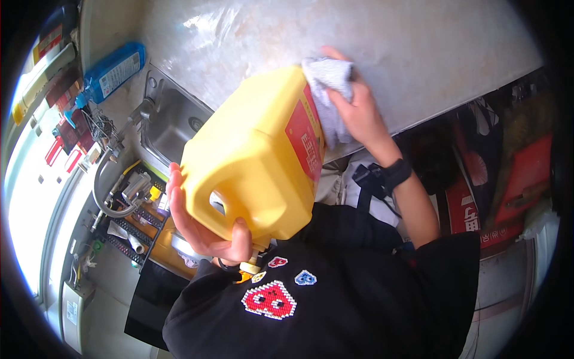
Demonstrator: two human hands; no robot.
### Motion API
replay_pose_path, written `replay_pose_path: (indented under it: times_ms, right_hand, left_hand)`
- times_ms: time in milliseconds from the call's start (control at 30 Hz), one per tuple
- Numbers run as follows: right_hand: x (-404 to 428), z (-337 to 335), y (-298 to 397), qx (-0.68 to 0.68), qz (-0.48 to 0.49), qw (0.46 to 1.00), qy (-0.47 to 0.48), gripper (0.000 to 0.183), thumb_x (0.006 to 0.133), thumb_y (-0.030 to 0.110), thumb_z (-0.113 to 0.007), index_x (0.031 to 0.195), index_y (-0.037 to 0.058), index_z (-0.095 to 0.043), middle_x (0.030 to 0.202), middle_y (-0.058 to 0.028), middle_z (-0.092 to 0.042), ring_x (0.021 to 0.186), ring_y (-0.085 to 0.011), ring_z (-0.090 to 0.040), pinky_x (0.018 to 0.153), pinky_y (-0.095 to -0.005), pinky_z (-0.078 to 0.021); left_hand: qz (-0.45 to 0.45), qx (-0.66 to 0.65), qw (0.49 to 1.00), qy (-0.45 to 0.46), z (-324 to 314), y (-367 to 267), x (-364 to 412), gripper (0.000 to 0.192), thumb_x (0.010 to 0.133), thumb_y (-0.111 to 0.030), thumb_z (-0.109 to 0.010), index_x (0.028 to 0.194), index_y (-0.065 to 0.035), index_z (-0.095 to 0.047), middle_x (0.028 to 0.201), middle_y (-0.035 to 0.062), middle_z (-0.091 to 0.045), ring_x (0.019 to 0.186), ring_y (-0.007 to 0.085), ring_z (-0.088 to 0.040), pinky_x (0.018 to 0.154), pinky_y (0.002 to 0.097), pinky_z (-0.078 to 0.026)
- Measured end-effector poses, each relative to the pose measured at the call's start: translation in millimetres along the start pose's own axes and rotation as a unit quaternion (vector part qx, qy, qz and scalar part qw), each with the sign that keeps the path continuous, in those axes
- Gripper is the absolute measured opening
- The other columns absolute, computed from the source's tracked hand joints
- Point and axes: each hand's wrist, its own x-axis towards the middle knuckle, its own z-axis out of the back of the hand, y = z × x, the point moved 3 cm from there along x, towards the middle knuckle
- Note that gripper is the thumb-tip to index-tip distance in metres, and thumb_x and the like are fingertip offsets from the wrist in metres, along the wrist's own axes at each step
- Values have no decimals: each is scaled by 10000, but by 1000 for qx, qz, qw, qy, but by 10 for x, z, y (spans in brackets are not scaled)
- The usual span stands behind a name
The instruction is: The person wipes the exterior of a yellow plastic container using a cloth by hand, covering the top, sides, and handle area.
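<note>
A large yellow plastic jug [260, 130] with a red label is tilted up off the countertop, its neck and cap toward my chest. My left hand [202, 229] grips it at the handle end, the thumb over the near side and the fingers around the far side. In my right hand [361, 110] is a light grey ribbed cloth [329, 80], bunched between thumb and fingers. The cloth lies against the labelled side and base edge of the jug. Part of the label is hidden behind it.
A stainless steel sink [172, 119] with a curved faucet [101, 179] is on the left. Near its corner lies a blue pump bottle [114, 76]. The pale countertop [430, 54] spreads beyond the jug. Red boxes [466, 215] stand below its edge at right.
</note>
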Motion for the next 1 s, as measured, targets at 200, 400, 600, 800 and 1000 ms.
replay_pose_path:
  times_ms: [200, 400, 600, 800, 1000]
  right_hand:
    - [-225, -140, 325, 25, 39, 998, 33, 406, 820, -106, -545, 1221, -55, -580, 1273, -197, -603, 1147, -349, -605, 985, -352, -464]
    - [-256, -89, 111, -99, 11, 995, 20, 271, 796, -93, -606, 1066, -98, -628, 1210, -239, -591, 1062, -374, -620, 915, -368, -490]
    - [-321, -171, 330, -63, 34, 997, 3, 259, 780, -95, -624, 1039, -95, -633, 1129, -210, -553, 1019, -361, -588, 875, -358, -477]
    - [-200, -111, 199, -53, 12, 998, 31, 170, 810, -48, -622, 970, -103, -614, 1004, -195, -546, 889, -356, -583, 783, -375, -470]
    - [23, -114, 66, -65, -11, 998, 22, 163, 800, -53, -619, 959, -87, -633, 960, -186, -532, 863, -340, -592, 769, -403, -471]
  left_hand:
    - [-17, -11, 1000, 8, -11, 28, -19, 885, 725, -224, -718, 1462, 16, -292, 1493, 282, -313, 1348, 376, -402, 1107, 454, -345]
    - [-2, -13, 1000, 21, -38, -38, 9, 865, 599, -102, -571, 1426, 22, -349, 1423, 259, -373, 1402, 452, -293, 1121, 544, -288]
    - [-14, 8, 999, 43, -3, 2, 5, 869, 748, -202, -682, 1484, -17, -259, 1515, 276, -269, 1381, 386, -349, 1113, 466, -332]
    - [-9, 1, 999, 32, -34, -15, 21, 858, 668, -146, -625, 1451, 7, -307, 1470, 262, -325, 1390, 417, -324, 1114, 505, -315]
    - [-13, -32, 999, 8, -75, -50, 16, 872, 566, -77, -538, 1412, 37, -357, 1434, 254, -371, 1405, 444, -291, 1121, 538, -293]
